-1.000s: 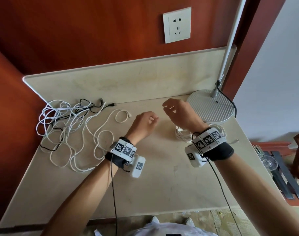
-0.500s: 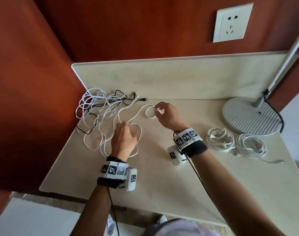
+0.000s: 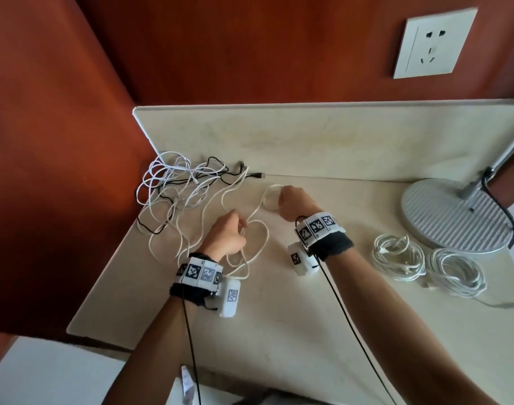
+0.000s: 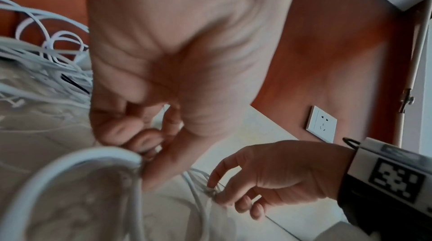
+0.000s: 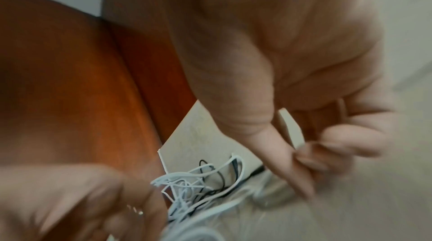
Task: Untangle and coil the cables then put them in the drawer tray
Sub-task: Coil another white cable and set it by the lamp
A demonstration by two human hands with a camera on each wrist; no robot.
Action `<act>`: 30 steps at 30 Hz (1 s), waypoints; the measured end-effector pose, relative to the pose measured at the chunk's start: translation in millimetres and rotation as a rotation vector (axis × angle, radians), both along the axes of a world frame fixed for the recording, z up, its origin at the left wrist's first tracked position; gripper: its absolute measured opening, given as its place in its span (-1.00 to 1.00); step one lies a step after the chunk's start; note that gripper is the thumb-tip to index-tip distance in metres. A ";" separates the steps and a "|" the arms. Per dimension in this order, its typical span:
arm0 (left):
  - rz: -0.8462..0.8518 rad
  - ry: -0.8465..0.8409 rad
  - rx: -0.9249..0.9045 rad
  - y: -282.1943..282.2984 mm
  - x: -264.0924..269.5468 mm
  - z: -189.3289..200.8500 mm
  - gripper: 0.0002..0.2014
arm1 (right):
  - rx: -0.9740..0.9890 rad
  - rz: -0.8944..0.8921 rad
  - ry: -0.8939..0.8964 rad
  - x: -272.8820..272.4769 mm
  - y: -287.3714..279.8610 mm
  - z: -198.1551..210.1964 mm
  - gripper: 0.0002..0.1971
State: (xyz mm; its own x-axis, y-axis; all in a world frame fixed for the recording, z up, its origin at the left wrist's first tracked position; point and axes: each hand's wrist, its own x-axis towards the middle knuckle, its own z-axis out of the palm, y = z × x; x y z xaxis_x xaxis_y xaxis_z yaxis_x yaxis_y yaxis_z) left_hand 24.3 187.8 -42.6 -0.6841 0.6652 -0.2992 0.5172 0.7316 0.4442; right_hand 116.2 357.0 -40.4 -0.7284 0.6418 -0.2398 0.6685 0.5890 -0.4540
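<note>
- Since half a second ago your left hand (image 3: 227, 235) has closed round a white cable (image 3: 257, 226) it was only resting over, and your right hand (image 3: 293, 204) has stayed on the small loop at that cable's far end.
- Your left hand's fingers (image 4: 131, 134) curl round the cable near the centre of the frame; your right hand's fingers (image 4: 222, 176) pinch the loop just right of it.
- That cable trails in loose bends on the countertop (image 3: 279, 331) between your hands and back under your left wrist.
- At centre left, the tangle (image 3: 177, 188) of white and black cables lies in the corner, against the red-brown side wall (image 3: 60, 141) and the cream backsplash (image 3: 337, 138).
- You have bare countertop in the lower middle of the frame, down to the front edge.
- At the right, two coiled white cables (image 3: 425, 264) lie side by side, just in front of the round lamp base (image 3: 451, 217).
- A wall socket (image 3: 434, 43) sits at the upper right.
</note>
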 end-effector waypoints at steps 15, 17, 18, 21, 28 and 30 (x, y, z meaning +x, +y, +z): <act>-0.222 0.169 0.741 93.1 1.5 63.8 -0.80 | -0.001 -0.197 0.462 46.5 54.0 44.4 -0.82; -0.217 0.164 0.772 100.4 4.9 67.1 -0.84 | 0.019 -0.253 0.539 53.3 51.3 55.9 -0.80; -0.218 0.148 0.781 103.0 7.1 69.2 -0.87 | 0.012 -0.260 0.559 56.7 49.8 60.1 -0.78; -0.236 0.027 0.823 104.9 11.4 73.1 -0.89 | -0.132 -0.199 0.647 63.3 43.3 63.3 -0.76; -0.395 -0.291 1.132 90.9 10.0 98.3 -0.76 | -0.443 0.166 0.557 63.2 30.8 82.8 -0.64; -0.460 -0.290 1.156 85.3 8.7 107.9 -0.70 | -0.252 0.180 0.354 57.8 30.3 78.0 -0.55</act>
State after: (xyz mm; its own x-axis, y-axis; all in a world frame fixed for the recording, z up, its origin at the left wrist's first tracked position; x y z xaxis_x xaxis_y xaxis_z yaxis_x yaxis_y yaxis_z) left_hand 33.0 273.1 65.3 -0.3297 0.7941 0.5107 0.3962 -0.3746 0.8383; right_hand 174.0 387.3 37.6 -0.8877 0.4518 -0.0882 0.3439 0.5235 -0.7795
